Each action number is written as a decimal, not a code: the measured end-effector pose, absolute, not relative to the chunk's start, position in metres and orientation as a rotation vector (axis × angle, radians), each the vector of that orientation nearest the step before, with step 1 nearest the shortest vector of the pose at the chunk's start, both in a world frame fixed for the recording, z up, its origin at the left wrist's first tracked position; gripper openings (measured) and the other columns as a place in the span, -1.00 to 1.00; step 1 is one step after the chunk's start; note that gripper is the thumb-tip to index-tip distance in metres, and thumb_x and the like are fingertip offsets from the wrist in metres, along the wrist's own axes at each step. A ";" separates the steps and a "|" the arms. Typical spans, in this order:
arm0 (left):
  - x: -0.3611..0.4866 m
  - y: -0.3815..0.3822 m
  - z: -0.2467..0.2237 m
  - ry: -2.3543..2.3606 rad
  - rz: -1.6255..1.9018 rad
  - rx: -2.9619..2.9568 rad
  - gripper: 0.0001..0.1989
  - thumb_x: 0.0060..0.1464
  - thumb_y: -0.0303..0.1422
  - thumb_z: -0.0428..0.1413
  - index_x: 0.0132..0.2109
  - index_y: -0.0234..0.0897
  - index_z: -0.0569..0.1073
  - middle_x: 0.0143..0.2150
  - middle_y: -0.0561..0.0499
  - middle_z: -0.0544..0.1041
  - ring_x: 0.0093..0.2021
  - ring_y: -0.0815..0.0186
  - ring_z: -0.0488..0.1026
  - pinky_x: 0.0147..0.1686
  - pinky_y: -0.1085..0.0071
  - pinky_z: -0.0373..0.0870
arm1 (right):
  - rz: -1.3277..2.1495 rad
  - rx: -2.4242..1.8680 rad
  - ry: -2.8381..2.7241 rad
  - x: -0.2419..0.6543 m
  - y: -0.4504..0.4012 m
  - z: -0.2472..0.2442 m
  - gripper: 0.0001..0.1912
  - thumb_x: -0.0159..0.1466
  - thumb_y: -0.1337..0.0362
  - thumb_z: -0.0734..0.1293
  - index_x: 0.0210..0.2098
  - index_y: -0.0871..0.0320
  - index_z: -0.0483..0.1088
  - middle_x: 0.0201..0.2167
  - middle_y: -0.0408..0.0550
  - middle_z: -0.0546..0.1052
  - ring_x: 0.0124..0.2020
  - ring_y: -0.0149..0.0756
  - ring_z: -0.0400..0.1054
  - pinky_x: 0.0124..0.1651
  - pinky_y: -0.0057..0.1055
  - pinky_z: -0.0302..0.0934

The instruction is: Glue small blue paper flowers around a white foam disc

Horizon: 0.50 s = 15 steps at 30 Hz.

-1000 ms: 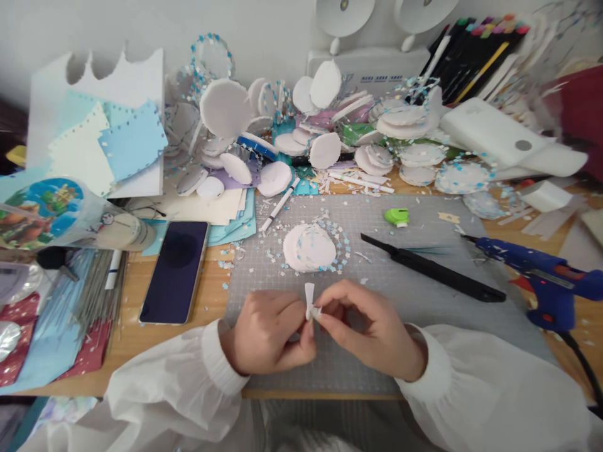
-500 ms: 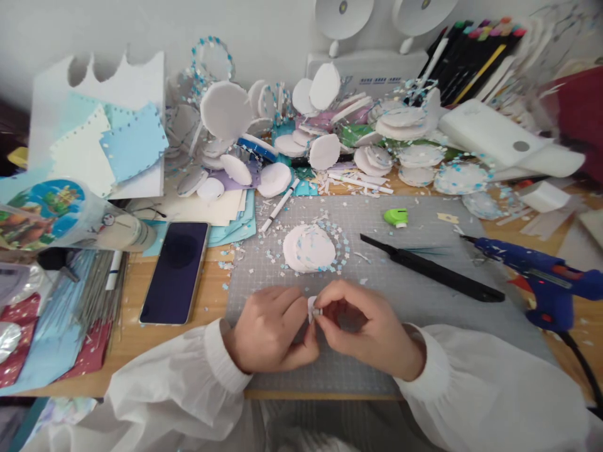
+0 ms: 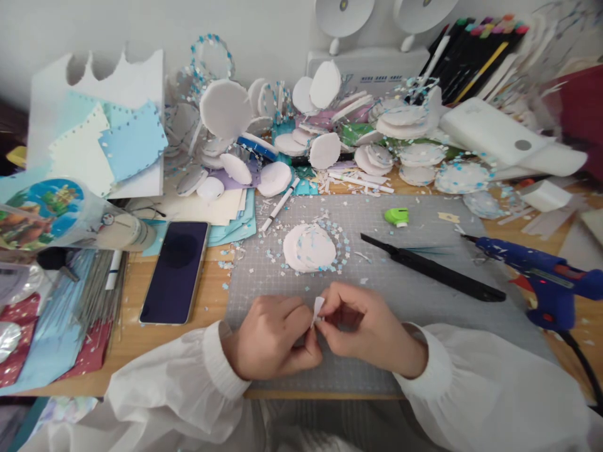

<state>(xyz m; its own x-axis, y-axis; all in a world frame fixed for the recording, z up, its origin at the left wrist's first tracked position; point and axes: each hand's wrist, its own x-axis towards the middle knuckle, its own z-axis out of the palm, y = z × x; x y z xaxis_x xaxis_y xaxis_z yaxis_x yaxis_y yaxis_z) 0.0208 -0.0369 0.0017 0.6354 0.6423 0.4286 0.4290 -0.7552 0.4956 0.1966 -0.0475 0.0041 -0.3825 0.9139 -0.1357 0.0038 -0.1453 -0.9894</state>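
A small white strip of paper [image 3: 319,306] stands up between my two hands, near the front of the grey cutting mat [image 3: 396,364]. My left hand [image 3: 273,336] is closed, pinching the strip's lower end with thumb and forefinger. From the other side my right hand [image 3: 360,320] grips it between thumb and fingertip. Just beyond the hands lies a white round foam-like disc piece [image 3: 308,248], with tiny blue and white paper bits on and around it. How the strip is folded at my fingertips is hidden.
To the right are a black slim cutter-like tool [image 3: 443,273], a blue glue gun [image 3: 532,270] and a small green object [image 3: 397,217]. A phone [image 3: 175,273] lies on the left. White discs [image 3: 226,110] crowd the back, beside a white pen [image 3: 280,206].
The white strip now sticks up more clearly between my fingertips; before, it was mostly curled within them. My hands have shifted only slightly.
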 end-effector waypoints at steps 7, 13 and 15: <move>0.022 -0.039 0.005 0.784 0.855 2.212 -0.80 -0.08 -0.55 -0.04 -0.53 -0.22 0.11 -0.63 0.16 0.12 -0.62 0.46 0.02 -0.61 0.46 -0.05 | 1.882 -1.063 -1.215 0.198 -0.045 0.003 -0.81 0.01 0.44 0.36 -0.51 0.16 0.23 -0.57 -0.25 0.35 -0.57 -0.55 0.19 -0.51 -0.58 0.12; 0.023 -0.040 0.011 0.774 0.779 2.004 -0.79 -0.03 -0.55 -0.05 -0.54 -0.25 0.11 -0.62 0.18 0.09 -0.61 0.49 0.01 -0.62 0.51 -0.03 | 2.086 -1.006 -1.105 0.203 -0.040 -0.001 -0.80 0.08 0.38 0.38 -0.52 0.17 0.23 -0.63 -0.28 0.36 -0.62 -0.58 0.18 -0.56 -0.61 0.06; 0.022 -0.038 0.013 0.797 0.735 1.965 -0.78 0.00 -0.54 -0.06 -0.54 -0.26 0.13 -0.63 0.18 0.11 -0.62 0.50 0.02 -0.62 0.52 -0.02 | 2.113 -1.018 -1.044 0.203 -0.039 -0.003 -0.79 0.11 0.33 0.39 -0.49 0.17 0.23 -0.62 -0.28 0.37 -0.64 -0.59 0.17 -0.60 -0.61 0.04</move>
<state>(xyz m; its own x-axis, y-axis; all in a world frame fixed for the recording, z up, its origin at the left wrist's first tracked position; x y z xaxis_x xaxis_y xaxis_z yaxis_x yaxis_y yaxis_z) 0.0218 -0.0381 0.0130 0.6214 0.7606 0.1879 0.2491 -0.4191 0.8731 0.2034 -0.0394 -0.0027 -0.5504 0.7438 -0.3792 -0.1507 -0.5353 -0.8311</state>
